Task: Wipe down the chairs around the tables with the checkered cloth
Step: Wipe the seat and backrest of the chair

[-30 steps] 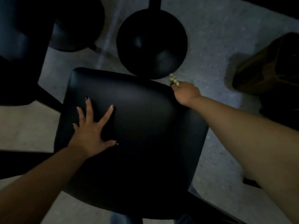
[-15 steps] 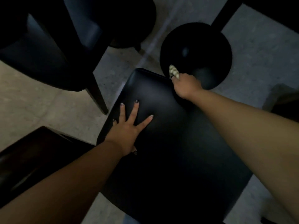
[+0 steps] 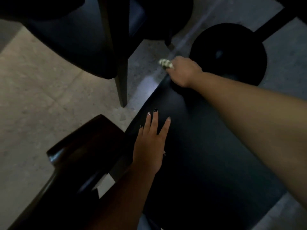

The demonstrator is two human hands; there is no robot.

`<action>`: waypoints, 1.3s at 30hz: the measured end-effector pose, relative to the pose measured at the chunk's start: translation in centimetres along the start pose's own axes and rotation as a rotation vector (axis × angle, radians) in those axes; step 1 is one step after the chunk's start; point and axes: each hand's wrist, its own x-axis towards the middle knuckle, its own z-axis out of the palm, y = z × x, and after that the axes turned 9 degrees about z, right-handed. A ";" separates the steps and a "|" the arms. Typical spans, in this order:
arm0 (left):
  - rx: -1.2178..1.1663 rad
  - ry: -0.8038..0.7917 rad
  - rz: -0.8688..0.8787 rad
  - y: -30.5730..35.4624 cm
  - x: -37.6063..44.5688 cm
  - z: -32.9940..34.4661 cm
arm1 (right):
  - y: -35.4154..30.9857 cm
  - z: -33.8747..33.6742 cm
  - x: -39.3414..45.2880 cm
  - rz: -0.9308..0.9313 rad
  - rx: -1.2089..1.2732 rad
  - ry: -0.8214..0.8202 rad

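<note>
A black padded chair seat (image 3: pixel 207 146) fills the middle and lower right of the view. My left hand (image 3: pixel 150 145) lies flat on the seat near its left edge, fingers straight and spread. My right hand (image 3: pixel 182 70) is at the seat's far corner and grips the checkered cloth (image 3: pixel 165 63), of which only a small pale bunch shows past the fingers. The rest of the cloth is hidden inside the hand.
A dark wooden chair back (image 3: pixel 79 156) sits at lower left. Another black chair (image 3: pixel 79 39) with a slim leg (image 3: pixel 122 90) stands at upper left. A round black table base (image 3: pixel 232 52) lies beyond the seat on the grey concrete floor (image 3: pixel 41 97).
The view has swung left. My right hand with the cloth has slid along the seat's far edge to its far left corner. My left hand stays flat on the seat.
</note>
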 end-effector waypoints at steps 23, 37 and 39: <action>-0.436 0.022 -0.523 2.2 -5.1 2.4 | 0.8 -0.9 -8.4 0.001 0.656 0.425; -0.629 0.318 -0.844 0.6 -5.9 1.8 | 0.4 6.6 -11.1 -0.299 0.069 0.127; -0.618 0.292 -0.834 0.3 -6.4 2.1 | -0.8 8.5 -13.6 -0.437 0.027 0.048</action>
